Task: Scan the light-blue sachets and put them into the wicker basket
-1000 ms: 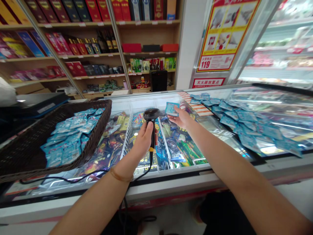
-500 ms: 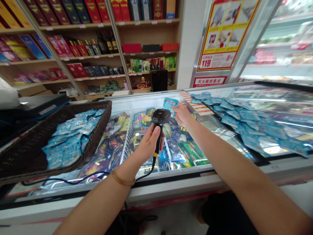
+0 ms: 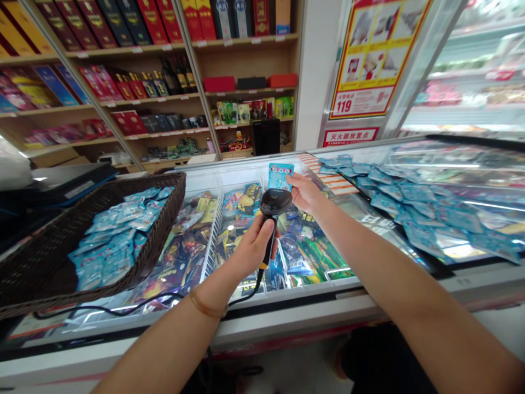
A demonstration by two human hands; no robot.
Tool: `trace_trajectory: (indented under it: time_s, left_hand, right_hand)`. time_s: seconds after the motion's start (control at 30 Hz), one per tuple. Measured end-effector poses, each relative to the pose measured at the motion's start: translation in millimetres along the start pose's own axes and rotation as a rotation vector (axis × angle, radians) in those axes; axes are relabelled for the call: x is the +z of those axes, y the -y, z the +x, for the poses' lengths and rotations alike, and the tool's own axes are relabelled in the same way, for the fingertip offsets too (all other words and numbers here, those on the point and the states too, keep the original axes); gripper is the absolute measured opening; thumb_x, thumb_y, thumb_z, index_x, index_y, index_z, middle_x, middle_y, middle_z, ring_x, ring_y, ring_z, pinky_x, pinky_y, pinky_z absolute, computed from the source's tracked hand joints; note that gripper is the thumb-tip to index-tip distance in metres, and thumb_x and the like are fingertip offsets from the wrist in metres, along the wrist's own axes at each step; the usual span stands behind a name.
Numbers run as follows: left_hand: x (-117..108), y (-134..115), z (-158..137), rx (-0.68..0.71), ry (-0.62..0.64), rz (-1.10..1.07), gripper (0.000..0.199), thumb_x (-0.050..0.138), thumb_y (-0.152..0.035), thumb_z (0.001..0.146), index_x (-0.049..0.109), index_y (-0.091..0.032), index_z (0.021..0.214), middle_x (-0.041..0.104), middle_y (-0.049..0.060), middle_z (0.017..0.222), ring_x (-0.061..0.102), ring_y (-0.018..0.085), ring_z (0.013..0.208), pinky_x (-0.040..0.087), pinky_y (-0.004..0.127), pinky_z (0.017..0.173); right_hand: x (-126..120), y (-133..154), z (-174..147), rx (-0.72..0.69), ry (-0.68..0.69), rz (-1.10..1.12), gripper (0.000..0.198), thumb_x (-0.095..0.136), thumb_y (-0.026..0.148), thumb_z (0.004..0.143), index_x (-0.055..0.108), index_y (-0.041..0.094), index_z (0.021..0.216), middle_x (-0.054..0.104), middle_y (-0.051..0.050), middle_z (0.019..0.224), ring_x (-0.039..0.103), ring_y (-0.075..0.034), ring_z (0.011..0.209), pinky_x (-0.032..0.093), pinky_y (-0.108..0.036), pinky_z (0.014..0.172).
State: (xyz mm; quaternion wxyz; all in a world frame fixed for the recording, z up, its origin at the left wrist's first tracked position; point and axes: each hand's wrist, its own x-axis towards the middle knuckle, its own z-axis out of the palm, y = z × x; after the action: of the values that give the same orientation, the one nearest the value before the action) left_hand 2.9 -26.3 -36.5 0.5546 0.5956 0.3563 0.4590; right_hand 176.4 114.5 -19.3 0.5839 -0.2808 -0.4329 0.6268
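Note:
My left hand is wrapped round the handle of a black barcode scanner, its head pointing away from me and its cable trailing down. Just beyond the scanner, my right hand pinches the right edge of a small light-blue packet and holds it upright. The scanner head hides the packet's lower part. Similar blue packets lie heaped in a dark brown wicker basket at the left. More blue packets are spread over the freezer lid at the right.
Beneath my hands is a chest freezer holding colourful wrapped goods, split by white wire dividers. The scanner's black cable runs left along its front. Shelves with boxes and bottles stand behind, beside a red-and-yellow poster.
The scanner has shifted slightly right and down in my left hand. The blue packet has moved a little left and now stands more upright behind the scanner head.

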Motion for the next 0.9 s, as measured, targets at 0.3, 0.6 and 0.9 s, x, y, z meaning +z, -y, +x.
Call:
trace_trajectory:
  time_s: [0.3,0.6,0.9]
  left_hand:
    - [-1,1,0,-0.004,-0.001,-0.005,0.055,0.062,-0.074,0.086,0.05,-0.022,0.096,0.06,-0.002,0.08,0.052,0.009,0.048,0.042,0.025,0.043]
    - [-1,2,1,0.002,0.001,-0.004,0.054,0.06,-0.074,0.087,0.048,-0.022,0.093,0.059,-0.004,0.074,0.051,0.008,0.046,0.043,0.025,0.044]
    - [-3,-11,-2,-0.006,-0.263,-0.146,0.061,0.066,-0.079,0.079,0.048,-0.022,0.091,0.061,-0.004,0.076,0.051,0.007,0.044,0.041,0.023,0.039]
  right_hand:
    - [11,5,-9,0.024,-0.052,-0.015,0.017,0.071,0.025,0.088,0.07,0.022,0.104,0.08,-0.004,0.094,0.075,-0.027,0.104,0.061,-0.043,0.093]
    - [9,2,-7,0.033,-0.071,0.002,0.016,0.069,0.023,0.086,0.07,0.023,0.102,0.079,-0.004,0.092,0.075,-0.026,0.103,0.063,-0.042,0.09]
    - [15,-15,-3,0.069,-0.12,0.006,0.017,0.067,0.016,0.081,0.069,0.023,0.097,0.079,-0.006,0.089,0.077,-0.028,0.096,0.066,-0.045,0.084]
